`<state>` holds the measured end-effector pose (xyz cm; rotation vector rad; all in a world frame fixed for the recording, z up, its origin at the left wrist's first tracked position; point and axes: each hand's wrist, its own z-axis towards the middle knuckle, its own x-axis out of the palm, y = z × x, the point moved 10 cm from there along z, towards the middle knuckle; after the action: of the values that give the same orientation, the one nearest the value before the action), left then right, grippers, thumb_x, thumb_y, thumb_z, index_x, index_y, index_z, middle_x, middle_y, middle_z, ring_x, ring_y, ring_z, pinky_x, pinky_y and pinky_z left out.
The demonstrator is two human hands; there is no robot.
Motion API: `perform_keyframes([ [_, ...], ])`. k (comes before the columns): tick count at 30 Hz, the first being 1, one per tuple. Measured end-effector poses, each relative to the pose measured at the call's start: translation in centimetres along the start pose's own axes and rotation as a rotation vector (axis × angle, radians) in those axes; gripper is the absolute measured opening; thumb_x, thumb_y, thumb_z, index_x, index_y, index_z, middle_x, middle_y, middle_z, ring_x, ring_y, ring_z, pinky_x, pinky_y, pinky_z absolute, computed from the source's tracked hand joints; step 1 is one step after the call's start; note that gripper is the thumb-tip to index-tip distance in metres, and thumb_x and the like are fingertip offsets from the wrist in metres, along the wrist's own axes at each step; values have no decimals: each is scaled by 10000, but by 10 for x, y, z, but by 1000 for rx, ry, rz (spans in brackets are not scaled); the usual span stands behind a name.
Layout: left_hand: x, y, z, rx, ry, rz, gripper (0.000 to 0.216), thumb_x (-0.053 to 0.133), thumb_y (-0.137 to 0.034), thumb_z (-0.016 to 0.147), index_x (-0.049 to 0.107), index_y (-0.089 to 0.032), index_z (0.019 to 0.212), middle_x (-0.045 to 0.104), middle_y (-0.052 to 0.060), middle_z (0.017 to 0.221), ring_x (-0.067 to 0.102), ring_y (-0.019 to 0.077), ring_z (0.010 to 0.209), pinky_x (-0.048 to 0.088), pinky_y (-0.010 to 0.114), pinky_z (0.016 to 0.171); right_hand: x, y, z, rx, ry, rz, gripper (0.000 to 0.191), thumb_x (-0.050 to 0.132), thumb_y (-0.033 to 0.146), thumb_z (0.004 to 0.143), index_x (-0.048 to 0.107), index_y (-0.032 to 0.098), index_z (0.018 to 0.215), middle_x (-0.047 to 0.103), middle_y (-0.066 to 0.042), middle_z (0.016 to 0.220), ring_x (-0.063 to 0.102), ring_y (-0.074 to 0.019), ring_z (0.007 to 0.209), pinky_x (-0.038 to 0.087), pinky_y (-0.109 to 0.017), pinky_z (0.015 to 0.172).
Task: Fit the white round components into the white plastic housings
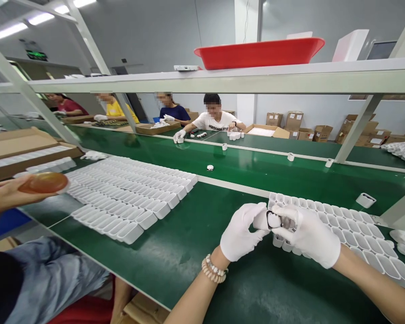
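Observation:
Both my hands wear white gloves and meet over the green table. My left hand [245, 231] pinches a small white plastic part [273, 220] with a black edge, and its beaded bracelet shows at the wrist. Fingers of my right hand [307, 234] close on the same part from the other side. Exactly what the part is I cannot make out. Behind and below the right hand stand rows of open white plastic cups [340, 225], partly hidden by it.
A large block of white cups [131, 193] stands on the table [189, 252] to the left. A co-worker's hand holds an amber-coloured object [49, 182] there. Behind runs a green conveyor belt [249, 168] carrying small white pieces. A red tray [259, 54] sits on the overhead shelf.

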<state>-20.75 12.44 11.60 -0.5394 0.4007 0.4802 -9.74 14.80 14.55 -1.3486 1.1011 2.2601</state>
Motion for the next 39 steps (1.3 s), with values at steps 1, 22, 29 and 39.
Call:
perform_keyframes([
  [1, 0, 0, 0, -4, 0, -1, 655, 700, -168, 772, 409, -250, 1353, 607, 73, 1206, 558, 204, 1099, 498, 373, 938, 2, -3, 0, 11, 8, 8, 151, 546, 175, 851, 641, 255, 937, 656, -14, 848, 626, -178, 713, 537, -338, 689],
  [22, 26, -3, -9, 23, 39, 21, 693, 616, -162, 822, 280, -252, 1422, 505, 135, 1330, 528, 243, 1217, 515, 412, 981, 26, -1, -1, 71, 5, 167, 144, 455, 171, 858, 577, 211, 923, 632, 15, 743, 555, -127, 621, 423, -259, 588],
  [29, 37, 6, -5, -63, 218, 124, 341, 617, -194, 769, 534, -196, 1100, 670, 79, 1050, 654, 222, 927, 556, 358, 812, 51, -15, -2, 125, 139, 7, 166, 447, 237, 881, 572, 194, 780, 619, -5, 686, 541, -141, 606, 381, -278, 580],
  [39, 43, 7, -4, -189, 431, 243, 151, 640, -263, 647, 596, -191, 772, 614, 57, 712, 589, 219, 660, 462, 336, 613, 58, -12, -8, 117, 183, 66, 122, 476, 252, 855, 558, 195, 785, 609, -2, 725, 532, -140, 628, 371, -269, 573],
])
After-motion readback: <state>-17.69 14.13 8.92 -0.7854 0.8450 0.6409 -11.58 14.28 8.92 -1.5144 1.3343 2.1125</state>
